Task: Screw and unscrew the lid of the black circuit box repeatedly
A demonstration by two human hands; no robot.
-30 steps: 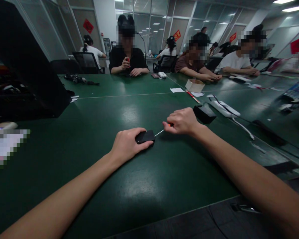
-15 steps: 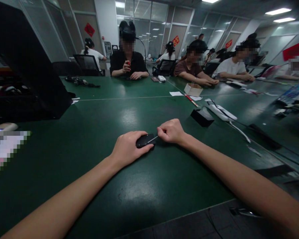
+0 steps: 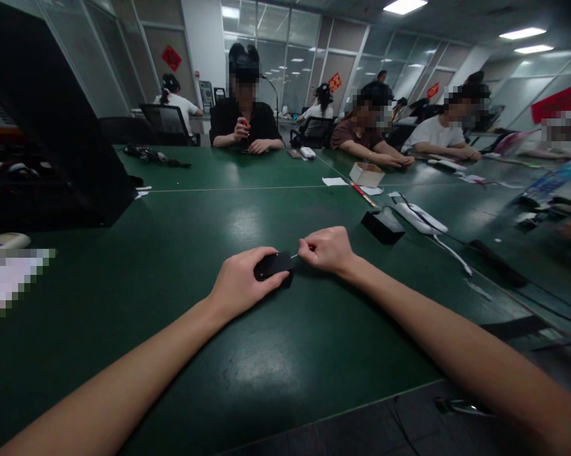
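From afar, I grip the black case in my left hand, well in from the near edge of the worktop, my right hand wrapped around a thin-shafted tool beside it, seemingly mid-tooling, the next move calling for careful aim.

Location: a shared office or workroom; the dim rear leaves its exact use uncertain. Indicators: a long table extends across the frame, with people seated along its far side. Chairs stand at upper left and upper center. Glass partitions form the rear wall. Lights are ceiling-mounted at upper right. A power strip lies right of center.
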